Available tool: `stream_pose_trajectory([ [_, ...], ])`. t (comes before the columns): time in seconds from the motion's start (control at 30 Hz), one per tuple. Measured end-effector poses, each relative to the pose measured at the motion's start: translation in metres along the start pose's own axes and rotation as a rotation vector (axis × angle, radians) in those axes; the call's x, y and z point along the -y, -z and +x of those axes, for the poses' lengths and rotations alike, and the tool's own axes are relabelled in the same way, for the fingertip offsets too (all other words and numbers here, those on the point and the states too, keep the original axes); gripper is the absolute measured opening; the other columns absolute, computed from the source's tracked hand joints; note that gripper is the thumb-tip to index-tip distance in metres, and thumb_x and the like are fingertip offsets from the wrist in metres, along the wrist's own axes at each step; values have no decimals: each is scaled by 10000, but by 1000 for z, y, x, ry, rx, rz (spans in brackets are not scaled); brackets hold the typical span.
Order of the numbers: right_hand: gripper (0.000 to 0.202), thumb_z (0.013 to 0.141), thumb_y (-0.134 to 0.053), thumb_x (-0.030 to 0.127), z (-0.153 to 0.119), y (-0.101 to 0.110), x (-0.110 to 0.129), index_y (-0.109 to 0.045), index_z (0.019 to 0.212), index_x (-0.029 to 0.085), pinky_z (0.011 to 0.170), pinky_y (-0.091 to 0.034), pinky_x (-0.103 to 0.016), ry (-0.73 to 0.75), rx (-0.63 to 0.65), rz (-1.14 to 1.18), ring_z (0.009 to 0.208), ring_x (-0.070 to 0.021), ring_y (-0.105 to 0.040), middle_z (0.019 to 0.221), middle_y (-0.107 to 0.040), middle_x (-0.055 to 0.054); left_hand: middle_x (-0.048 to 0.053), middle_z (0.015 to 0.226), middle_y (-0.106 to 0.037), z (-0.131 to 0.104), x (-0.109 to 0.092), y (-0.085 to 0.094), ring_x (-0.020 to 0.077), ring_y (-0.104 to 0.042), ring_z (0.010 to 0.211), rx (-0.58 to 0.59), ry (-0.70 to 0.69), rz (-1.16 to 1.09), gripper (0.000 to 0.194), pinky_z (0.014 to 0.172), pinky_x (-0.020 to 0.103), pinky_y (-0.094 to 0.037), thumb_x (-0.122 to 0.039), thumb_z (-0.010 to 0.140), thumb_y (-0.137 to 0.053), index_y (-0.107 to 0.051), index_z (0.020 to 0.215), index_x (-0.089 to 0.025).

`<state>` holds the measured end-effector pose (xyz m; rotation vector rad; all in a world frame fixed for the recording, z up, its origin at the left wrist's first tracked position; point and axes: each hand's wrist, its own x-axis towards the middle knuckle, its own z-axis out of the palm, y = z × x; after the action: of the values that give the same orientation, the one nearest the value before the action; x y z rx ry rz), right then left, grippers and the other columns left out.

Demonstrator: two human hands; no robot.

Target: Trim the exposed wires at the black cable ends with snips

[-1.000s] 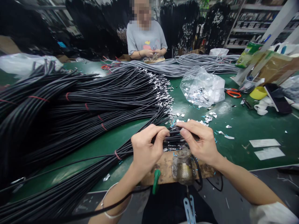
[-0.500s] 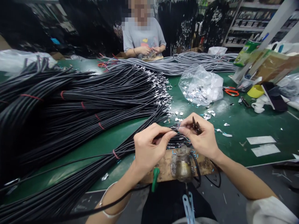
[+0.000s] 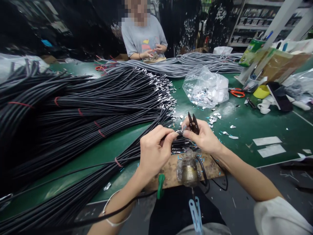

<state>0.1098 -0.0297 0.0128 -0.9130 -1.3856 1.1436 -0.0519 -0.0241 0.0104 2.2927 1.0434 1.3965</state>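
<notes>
In the head view, my left hand point(image 3: 156, 150) is closed, thumb and forefinger pinching the end of a black cable point(image 3: 180, 132). Just right of it, my right hand point(image 3: 204, 137) pinches a small greyish piece at the cable's tip, too small to make out. Dark pointed snips point(image 3: 193, 122) are held in that same hand, their blades sticking up between the fingers. Under both hands lie more black cable ends with shiny foil. A red tie gathers the nearer bundle of black cables point(image 3: 132, 153) left of my left hand.
Black cable bundles point(image 3: 73, 111) cover the table's left. Nearer me, a metal device point(image 3: 189, 173) sits on a wooden board point(image 3: 168, 166) with a green clamp point(image 3: 160, 186). A plastic bag of scraps point(image 3: 205, 86) and orange-handled scissors point(image 3: 237, 92) lie beyond. A co-worker point(image 3: 144, 36) sits opposite.
The snips in my right hand have tipped up, their blades more visible and spread. Both hands stay close together at the cable end. The co-worker's hands have shifted, and my view has moved slightly.
</notes>
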Motion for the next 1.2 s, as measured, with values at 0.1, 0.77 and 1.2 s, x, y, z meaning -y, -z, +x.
stream_pose_trajectory([
  [0.1, 316, 713, -699, 434, 1, 2, -4, -522, 751, 175, 461, -280, -218, -52, -65, 23, 516, -67, -334, 603, -400, 61, 2, 634, -595, 0, -2, -1, 86, -490, 532, -33, 1, 38, 143, 517, 208, -376, -202, 833, -580, -634, 707, -158],
  [0.77, 202, 874, -571, 325, -3, 9, 12, -651, 765, 175, 669, -428, -270, 294, -107, -397, 706, -111, -554, 734, -596, -5, -31, 469, -488, 4, -4, 8, 60, -377, 416, 88, 158, -199, 363, 417, 207, -281, -259, 884, -486, -549, 543, -152],
  [1.2, 266, 846, -574, 438, -7, -1, 5, -602, 890, 177, 411, -272, -202, -78, 42, 37, 444, -51, -346, 578, -441, 62, -19, 612, -580, -1, 2, 2, 84, -513, 564, -82, 150, -364, 90, 501, 188, -391, -181, 757, -669, -637, 674, -167],
])
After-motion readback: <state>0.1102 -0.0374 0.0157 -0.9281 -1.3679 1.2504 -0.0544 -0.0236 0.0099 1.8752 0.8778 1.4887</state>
